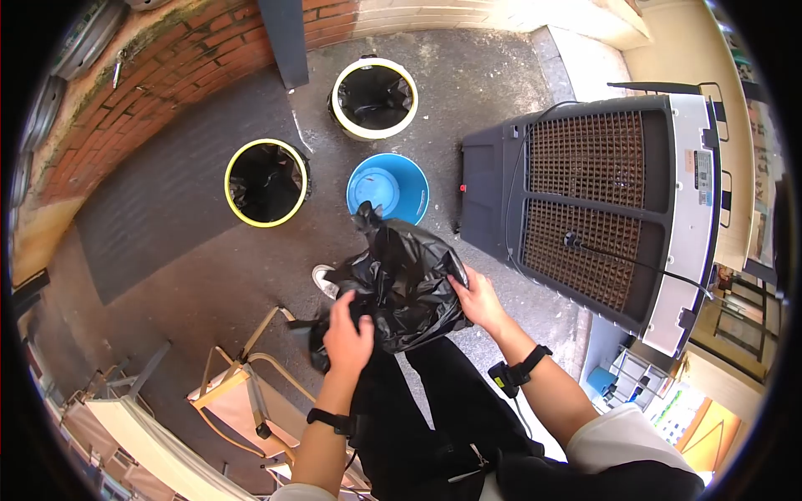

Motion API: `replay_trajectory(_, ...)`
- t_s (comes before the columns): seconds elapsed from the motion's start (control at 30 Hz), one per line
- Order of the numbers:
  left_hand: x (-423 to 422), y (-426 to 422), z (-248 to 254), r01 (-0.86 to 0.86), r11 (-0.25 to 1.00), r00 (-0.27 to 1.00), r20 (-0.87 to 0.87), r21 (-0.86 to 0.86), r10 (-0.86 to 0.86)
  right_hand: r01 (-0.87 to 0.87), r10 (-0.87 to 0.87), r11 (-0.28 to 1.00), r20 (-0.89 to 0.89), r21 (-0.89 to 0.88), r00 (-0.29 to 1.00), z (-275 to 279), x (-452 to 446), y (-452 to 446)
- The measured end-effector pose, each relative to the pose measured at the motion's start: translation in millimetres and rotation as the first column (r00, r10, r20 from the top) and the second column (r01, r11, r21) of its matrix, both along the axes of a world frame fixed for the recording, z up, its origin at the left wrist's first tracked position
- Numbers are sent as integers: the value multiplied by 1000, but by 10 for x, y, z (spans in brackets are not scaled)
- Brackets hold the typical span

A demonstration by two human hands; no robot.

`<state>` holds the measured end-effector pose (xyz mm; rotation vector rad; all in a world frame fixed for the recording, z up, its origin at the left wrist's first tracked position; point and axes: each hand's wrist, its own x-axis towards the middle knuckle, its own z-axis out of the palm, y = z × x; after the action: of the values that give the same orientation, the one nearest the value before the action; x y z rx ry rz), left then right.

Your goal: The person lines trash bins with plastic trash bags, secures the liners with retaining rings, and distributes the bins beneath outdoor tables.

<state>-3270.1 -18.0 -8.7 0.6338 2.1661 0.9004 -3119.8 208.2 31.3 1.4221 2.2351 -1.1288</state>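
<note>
One black bag (409, 292), pinched by my right fingers (461, 287); my left fingers (342, 311), half-spread against it, grip unclear. Beyond: two yellow-rimmed bins (374, 134), one blue bucket (410, 189).

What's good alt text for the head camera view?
A person's right hand grips a crumpled black plastic bag, left hand open over it; nearby stand a round blue plastic bucket and two round yellow-rimmed bins lined in black.

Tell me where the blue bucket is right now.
In the head view, the blue bucket sits just above the picture's middle, directly below the upper yellow-rimmed bin, with the black bag partly covering its near edge.
</note>
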Motion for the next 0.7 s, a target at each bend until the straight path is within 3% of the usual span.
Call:
replay_trajectory(0.07,134,175,-34,-62,997,978,196,-36,68,-26,21,997,-66,-79,998,63,6,-11)
replay_trajectory(0.13,205,337,-241,-251,950,916,271,-184,295,-32,10,990,-157,-141,988,96,50,-29)
replay_trajectory(0.17,214,369,-405,-345,899,873,259,-269,413,-14,-18,983,-172,-185,985,126,68,-20)
replay_trajectory(0.2,192,401,-496,-382,871,880,166,-308,445,2,-45,974,-185,-228,982,177,70,-7)
replay_trajectory(0.27,216,406,-622,-385,866,878,163,-319,450,28,-100,947,-211,-320,972,232,71,19)
replay_trajectory(0.37,327,139,-1204,-285,944,773,541,-167,330,141,-241,885,-179,-443,954,187,205,114)
replay_trajectory(0.4,166,283,-791,-447,875,504,756,-186,418,185,-301,859,-178,-477,937,194,228,141)
replay_trajectory(0.47,206,256,-855,-478,847,479,739,-234,474,169,-170,985,-145,-22,975,176,286,194)
replay_trajectory(0.53,232,292,-572,-469,866,559,702,-172,442,212,-122,946,-335,246,934,102,393,160)
replay_trajectory(0.57,228,322,-361,-464,875,599,678,-141,427,187,-92,962,-409,199,908,116,436,101)
replay_trajectory(0.6,230,363,-111,-437,899,686,636,-29,354,72,44,953,-369,293,928,88,423,2)
replay_trajectory(0.67,347,309,98,-412,911,684,652,-24,327,-78,158,923,-187,376,970,123,191,-275)
replay_trajectory(0.7,356,311,270,-430,899,623,694,-82,361,-97,113,949,-37,301,993,39,117,-382)
